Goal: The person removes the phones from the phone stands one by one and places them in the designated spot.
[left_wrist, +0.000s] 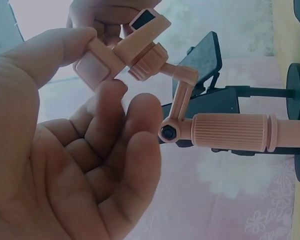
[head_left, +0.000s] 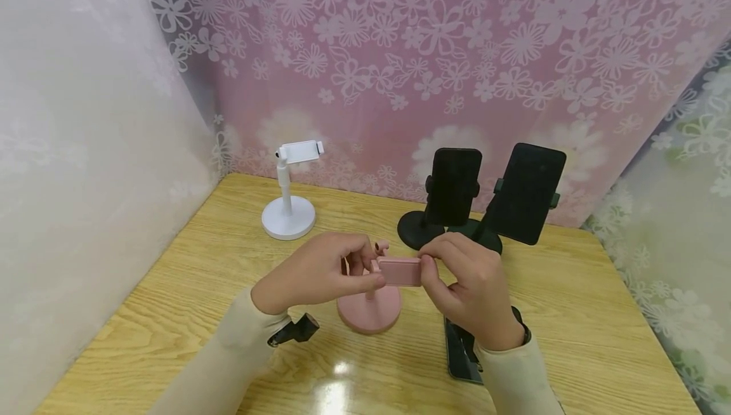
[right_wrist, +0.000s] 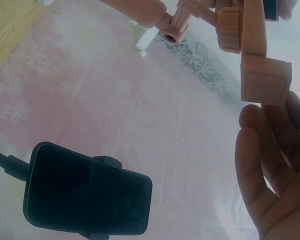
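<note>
A pink phone stand (head_left: 370, 315) with a round base stands on the table between the hands. Its clamp (head_left: 400, 272) lies sideways at the top. My left hand (head_left: 331, 267) pinches the clamp's left end between thumb and forefinger, the other fingers loosely bent beside the stand's jointed arm (left_wrist: 182, 95). At the clamp's right end, my right hand (head_left: 471, 285) pinches with thumb and forefinger. The right wrist view shows the clamp's end block (right_wrist: 266, 82) at the fingertips, with the thumb hidden. Nothing sits in the clamp.
A white phone stand (head_left: 288, 218) is at the back left. Two dark stands at the back right hold phones, one upright phone (head_left: 455, 186) and one tilted phone (head_left: 528, 193). Another dark phone (head_left: 461, 358) lies on the wooden table (head_left: 188, 313) under my right wrist. Flowered curtains surround the table.
</note>
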The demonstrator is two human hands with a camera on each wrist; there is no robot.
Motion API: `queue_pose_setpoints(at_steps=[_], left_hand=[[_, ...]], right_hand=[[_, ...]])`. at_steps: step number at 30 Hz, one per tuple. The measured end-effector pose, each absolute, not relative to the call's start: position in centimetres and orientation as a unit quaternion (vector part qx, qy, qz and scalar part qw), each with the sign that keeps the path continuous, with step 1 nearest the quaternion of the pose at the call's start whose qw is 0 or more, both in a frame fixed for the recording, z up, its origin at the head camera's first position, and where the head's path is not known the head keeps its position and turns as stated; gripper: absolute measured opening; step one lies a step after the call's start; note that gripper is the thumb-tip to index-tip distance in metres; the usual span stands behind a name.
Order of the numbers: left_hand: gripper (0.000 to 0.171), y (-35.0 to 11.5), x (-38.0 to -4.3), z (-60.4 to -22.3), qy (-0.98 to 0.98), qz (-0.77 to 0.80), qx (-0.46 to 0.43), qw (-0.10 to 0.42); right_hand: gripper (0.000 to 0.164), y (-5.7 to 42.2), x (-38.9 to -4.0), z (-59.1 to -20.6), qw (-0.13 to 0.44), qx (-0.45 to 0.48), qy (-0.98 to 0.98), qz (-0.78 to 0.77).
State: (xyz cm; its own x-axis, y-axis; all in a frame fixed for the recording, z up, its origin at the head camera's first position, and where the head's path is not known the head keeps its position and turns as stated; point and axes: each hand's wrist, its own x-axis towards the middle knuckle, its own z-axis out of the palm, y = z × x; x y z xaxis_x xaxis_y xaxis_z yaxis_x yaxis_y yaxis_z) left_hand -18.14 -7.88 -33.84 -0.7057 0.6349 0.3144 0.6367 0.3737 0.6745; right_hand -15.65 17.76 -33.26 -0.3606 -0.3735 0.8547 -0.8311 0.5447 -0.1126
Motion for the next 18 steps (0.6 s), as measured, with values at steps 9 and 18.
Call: queue_pose_setpoints(at_steps=[9,18], left_hand=[[0.013,-7.77,-17.86,-33.82,-0.819,-0.418,-0.393,-0.006],[0.01,-7.5,-17.96,-33.73,-0.795,-0.467,-0.384,-0.046]], right_hand=[[0.026,17.97,-15.31,-33.14,0.406,0.385,-0.777,0.289],[0.019,18.25,-15.2,-32.88,0.401,0.374,-0.784,0.291]])
